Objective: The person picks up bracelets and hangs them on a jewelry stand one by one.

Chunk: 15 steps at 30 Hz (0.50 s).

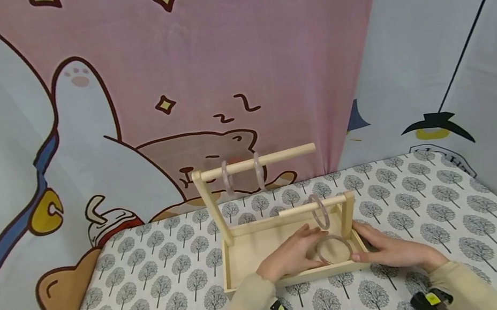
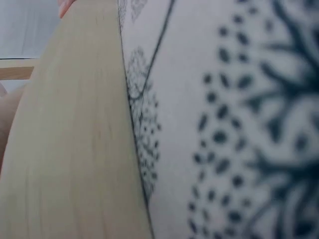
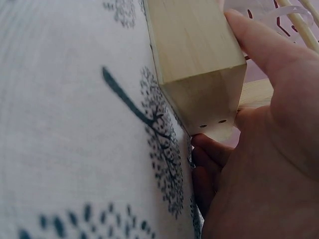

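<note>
A pale wooden jewelry stand [image 1: 250, 286] with a tray base stands on the table. My left hand [image 1: 293, 253] reaches over its front wall, thumb and fingers around the left edge of a translucent pinkish bangle [image 1: 348, 245] inside the tray. In the left wrist view that hand is mostly hidden by the front wall [image 2: 75, 129]. My right hand [image 1: 390, 249] grips the tray's right front corner. The right wrist view shows its thumb on the rim and its fingers along the end wall [image 3: 204, 99]. Another bangle [image 1: 320, 213] hangs on the lower bar.
Two bangles [image 1: 226, 177] hang on the upper bar [image 1: 285, 154], which rises from the left post [image 1: 212, 209]. The lower bar extends from a short right post [image 1: 347, 212]. A tree-patterned cloth [image 1: 165, 309] covers the table, and a cartoon curtain [image 1: 262, 55] hangs behind.
</note>
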{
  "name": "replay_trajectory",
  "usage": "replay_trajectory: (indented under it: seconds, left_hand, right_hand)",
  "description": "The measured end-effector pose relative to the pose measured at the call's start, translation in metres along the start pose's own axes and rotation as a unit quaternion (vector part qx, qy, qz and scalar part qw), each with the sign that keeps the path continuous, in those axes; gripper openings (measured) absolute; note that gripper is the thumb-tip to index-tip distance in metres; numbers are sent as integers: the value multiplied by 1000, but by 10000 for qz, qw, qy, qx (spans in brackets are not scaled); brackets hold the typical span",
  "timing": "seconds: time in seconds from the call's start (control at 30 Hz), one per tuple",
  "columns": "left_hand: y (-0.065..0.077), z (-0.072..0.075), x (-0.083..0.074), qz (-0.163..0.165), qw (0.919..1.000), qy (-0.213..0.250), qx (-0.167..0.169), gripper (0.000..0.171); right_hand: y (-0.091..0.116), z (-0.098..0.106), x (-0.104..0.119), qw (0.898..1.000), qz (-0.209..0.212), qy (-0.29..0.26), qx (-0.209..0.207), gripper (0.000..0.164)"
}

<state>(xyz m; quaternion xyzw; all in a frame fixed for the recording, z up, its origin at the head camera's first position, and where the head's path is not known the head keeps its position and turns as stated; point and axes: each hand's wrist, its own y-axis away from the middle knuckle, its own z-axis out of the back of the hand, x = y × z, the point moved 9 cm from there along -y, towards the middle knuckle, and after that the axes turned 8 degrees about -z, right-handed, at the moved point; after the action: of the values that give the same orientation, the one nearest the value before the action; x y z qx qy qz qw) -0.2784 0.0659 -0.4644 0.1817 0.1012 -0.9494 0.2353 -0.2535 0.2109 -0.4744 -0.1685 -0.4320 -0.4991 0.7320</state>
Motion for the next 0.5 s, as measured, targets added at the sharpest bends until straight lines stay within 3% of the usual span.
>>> replay_trajectory:
  seconds: [0.23, 0.5]
  left_hand:
    - [-1, -11, 2, 11, 9985, -205, 516, 67]
    - [2, -6, 2, 11, 9991, -131, 399, 62]
  right_hand:
    - [0, 0, -1, 9999, -120, -52, 4, 85]
    - [1, -1, 0, 9999, -42, -80, 52, 85]
